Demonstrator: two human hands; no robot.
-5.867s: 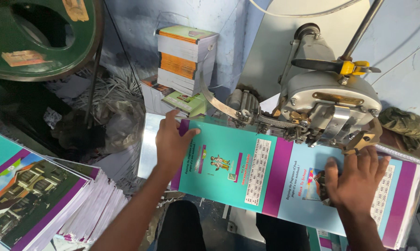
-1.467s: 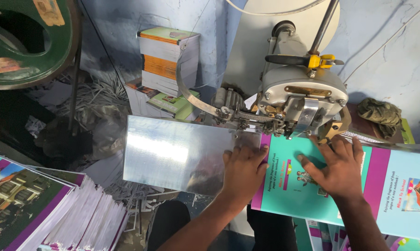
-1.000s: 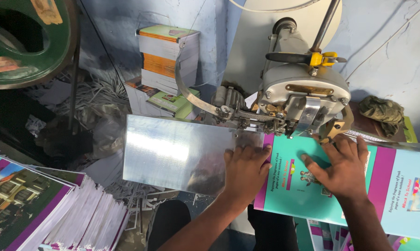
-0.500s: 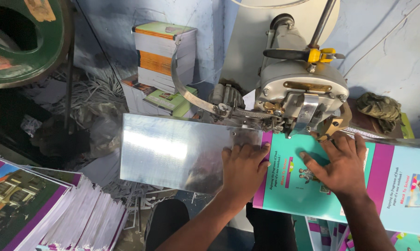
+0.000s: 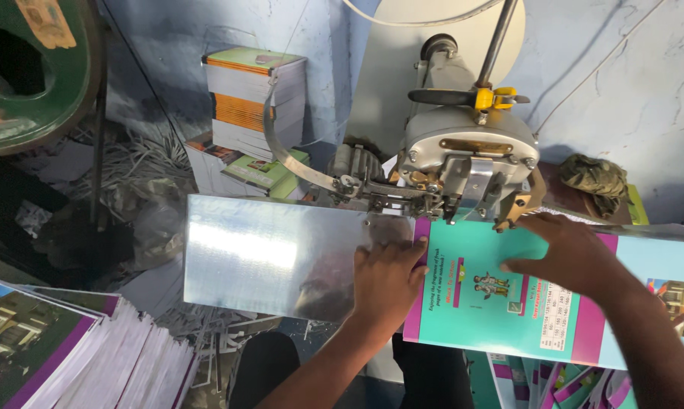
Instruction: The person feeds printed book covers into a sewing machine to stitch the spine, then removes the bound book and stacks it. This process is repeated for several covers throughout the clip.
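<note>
Now the booklet [image 5: 508, 303] lies further right than half a second ago, its left edge just past the metal plate [image 5: 274, 257] and its fold under the stitching head [image 5: 470, 163]. That suggests a fresh spot along the spine sits beneath the head. The left hand [image 5: 387, 280] lies flat and spread, fingers pressing the booklet's left edge where it meets the plate. The right hand [image 5: 569, 254] presses palm-down on the cover near the head, gripping nothing. One booklet is on the plate; one stitching head; two hands. One pile of covers [image 5: 62, 356] fans out at lower left, and one stack of books [image 5: 255, 98] stands behind the plate's far edge.
</note>
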